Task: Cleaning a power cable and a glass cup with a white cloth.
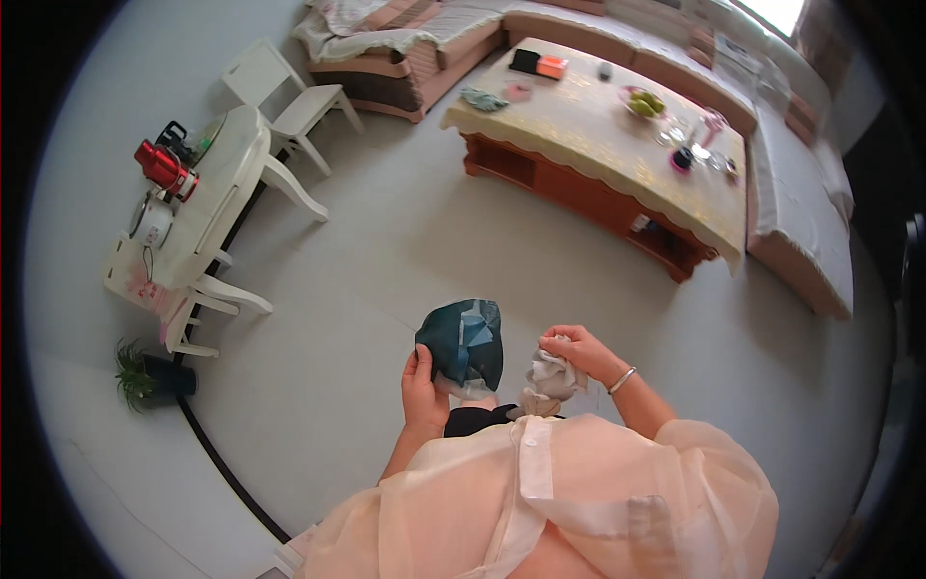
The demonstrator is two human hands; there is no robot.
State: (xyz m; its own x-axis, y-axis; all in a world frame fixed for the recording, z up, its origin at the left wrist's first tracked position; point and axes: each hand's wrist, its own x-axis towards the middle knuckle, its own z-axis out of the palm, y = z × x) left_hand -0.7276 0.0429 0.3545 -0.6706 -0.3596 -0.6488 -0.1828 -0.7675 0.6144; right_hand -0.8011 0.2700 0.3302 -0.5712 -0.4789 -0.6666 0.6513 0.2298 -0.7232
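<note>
My left hand [425, 391] grips the lower left edge of a dark teal flat object [474, 344], thumb on its face. It has a glossy lighter blue patch in the middle and a pale, translucent lower edge; whether it is a plastic packet or a picture cannot be told. A crumpled whitish cloth [555, 373] hangs from my right hand [579, 351], pinched between thumb and fingers. Its lower end hangs close to my dark clothing. The two held things are apart, both in front of my body above the grey floor [376, 268].
Ahead to the right stands a wooden coffee table [579, 188] under a patterned tablecloth, bearing a bowl of green fruit [645, 105] and other things. A sofa [463, 43] runs behind it. On the left are a white table [217, 195], white chairs [311, 112] and a potted plant [137, 380].
</note>
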